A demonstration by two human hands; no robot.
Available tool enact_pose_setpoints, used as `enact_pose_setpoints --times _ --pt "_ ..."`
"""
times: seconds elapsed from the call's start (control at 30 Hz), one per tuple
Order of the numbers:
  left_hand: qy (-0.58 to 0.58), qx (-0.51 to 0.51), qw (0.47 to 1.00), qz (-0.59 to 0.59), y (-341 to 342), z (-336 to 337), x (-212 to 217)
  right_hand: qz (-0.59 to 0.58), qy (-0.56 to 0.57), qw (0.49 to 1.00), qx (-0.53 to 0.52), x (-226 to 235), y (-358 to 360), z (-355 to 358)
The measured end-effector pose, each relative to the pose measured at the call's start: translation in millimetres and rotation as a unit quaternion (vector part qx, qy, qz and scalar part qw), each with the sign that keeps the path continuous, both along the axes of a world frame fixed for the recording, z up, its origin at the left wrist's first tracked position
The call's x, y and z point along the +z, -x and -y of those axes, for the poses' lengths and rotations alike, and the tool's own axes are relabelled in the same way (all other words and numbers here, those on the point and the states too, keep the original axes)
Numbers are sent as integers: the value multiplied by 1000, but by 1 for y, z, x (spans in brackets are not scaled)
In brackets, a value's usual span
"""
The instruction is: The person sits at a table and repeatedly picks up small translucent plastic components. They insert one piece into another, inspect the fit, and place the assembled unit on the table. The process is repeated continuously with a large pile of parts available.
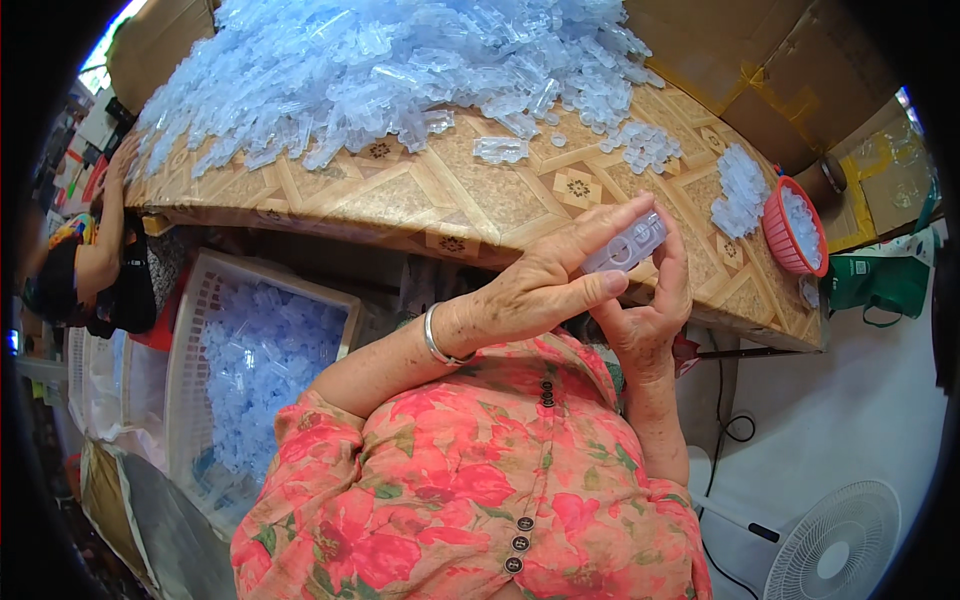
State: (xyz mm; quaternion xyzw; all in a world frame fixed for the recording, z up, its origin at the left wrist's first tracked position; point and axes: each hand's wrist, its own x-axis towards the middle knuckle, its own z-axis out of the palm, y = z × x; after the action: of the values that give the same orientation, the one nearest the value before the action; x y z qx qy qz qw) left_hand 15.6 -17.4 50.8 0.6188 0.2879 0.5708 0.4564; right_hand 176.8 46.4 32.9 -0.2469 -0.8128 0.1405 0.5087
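Floral shirt [470,430] lay nearest the cam., filling the lower ctr. Ahead of it, both hands met on 1 workpiece. L hand [540,280], w/ metal bangle [431,334] at the wrist, was clamped on a clear plastic pc. [628,245], thumb on the near side. R hand [645,310] was curled about the pc.'s right end; grip force could not be told. Pc. location: btwn the hands, held up nr. the table's front edge.

Step in hand (judged): two-handed close handling of 1 pc., poss. a check or a fit; fine detail was too small to confirm. Next move (judged) called for a steady L grip, w/ R fingers free to work the end w/o squeezing the wall.

Below table level: white crate [190,370] at L, holding many similar pcs.; white fan [835,560] at lower R.

Table [475,200], patterned top, bore 1 loose pc. [500,150], apart from a round-pc. cluster [648,147]. Further R, a second cluster [740,192] lay just beside a red basket [776,232], also w/ small pcs. inside.

Rear: large heap [400,80] of clear pcs.; co-worker's hand [122,158] at its far L edge; cardboard [720,50] behind.
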Motion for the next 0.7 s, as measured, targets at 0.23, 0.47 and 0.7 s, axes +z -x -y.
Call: enact_pose_setpoints --times 0.23,0.47,0.7 --pt "102 -141 949 264 -6 0 -2 -11 30 999 31 3 -4 0" --pt "113 -142 935 303 -10 -3 -4 -10 50 998 32 1 -5 -2" --pt "102 -124 953 258 -5 -2 -5 -5 54 998 30 2 -4 -4"
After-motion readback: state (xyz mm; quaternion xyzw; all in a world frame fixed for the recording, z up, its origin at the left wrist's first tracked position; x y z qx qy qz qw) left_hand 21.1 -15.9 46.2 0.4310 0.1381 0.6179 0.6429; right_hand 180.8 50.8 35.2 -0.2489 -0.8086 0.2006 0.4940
